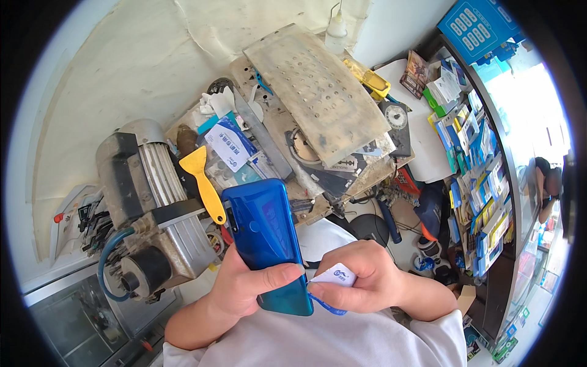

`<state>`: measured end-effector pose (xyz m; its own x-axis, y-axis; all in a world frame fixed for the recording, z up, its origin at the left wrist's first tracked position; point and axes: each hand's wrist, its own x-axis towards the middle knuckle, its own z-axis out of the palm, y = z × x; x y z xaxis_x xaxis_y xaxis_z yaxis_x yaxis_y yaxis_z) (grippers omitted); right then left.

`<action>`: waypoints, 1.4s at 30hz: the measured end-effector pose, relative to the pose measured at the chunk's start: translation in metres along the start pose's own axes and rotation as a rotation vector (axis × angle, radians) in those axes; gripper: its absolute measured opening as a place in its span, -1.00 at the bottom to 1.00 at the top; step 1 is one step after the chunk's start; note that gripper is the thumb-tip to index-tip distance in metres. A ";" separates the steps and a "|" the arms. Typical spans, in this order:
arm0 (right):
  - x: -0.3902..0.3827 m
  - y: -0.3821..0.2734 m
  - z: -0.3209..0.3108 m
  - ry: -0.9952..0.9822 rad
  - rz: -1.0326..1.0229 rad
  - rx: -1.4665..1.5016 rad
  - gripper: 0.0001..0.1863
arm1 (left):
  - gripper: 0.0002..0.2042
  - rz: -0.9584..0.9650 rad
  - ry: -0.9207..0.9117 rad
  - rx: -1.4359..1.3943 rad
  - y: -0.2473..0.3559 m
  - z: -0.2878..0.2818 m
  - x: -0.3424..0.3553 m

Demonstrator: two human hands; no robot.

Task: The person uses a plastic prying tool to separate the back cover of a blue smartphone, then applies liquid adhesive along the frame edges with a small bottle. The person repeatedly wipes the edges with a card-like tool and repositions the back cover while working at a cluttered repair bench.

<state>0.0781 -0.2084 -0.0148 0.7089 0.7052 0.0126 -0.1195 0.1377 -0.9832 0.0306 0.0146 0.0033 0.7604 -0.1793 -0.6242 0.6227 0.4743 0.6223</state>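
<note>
My left hand (235, 287) is wrapped round a smartphone (263, 223) with a glossy blue back that fades to teal at its lower end. The thumb lies across the back, and the phone stands tilted over my lap. At its right edge, my right hand (370, 275) pinches a small white and blue plastic card (340, 275) between thumb and bent fingers. The card's corner meets the phone's side near my left thumb. Whether it has gone into the seam cannot be made out. Part of the card is hidden behind my right thumb.
A yellow plastic scraper (205, 183) lies beside a dusty motor pump (162, 177) on the left. Ahead, the cluttered bench holds a worn perforated metal plate (315, 92), a white and blue card (229, 145) and a yellow tool (370, 81). Packages fill a rack (483, 183) on the right.
</note>
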 end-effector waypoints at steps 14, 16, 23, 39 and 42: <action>0.000 0.006 0.012 0.132 -0.093 0.009 -0.90 | -0.56 0.032 -0.112 0.062 0.011 -0.001 -0.004; 0.000 0.007 0.012 0.131 -0.095 -0.012 -0.90 | -0.55 0.053 -0.114 0.089 0.011 -0.001 -0.004; 0.003 0.008 0.015 0.158 -0.108 0.022 -0.89 | -0.50 0.082 -0.093 0.143 0.010 -0.003 -0.005; 0.007 0.007 0.013 0.145 -0.099 0.032 -0.82 | -0.47 0.097 -0.117 0.213 0.006 -0.007 -0.004; 0.008 0.007 0.014 0.156 -0.094 0.059 -0.81 | -0.48 0.097 -0.130 0.185 0.006 -0.008 -0.005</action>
<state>0.0727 -0.1922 -0.0190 0.8177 0.5712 0.0714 -0.0849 0.2423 -0.9665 0.0292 0.0251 0.0069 0.8281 -0.2554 -0.4990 0.5599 0.3313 0.7595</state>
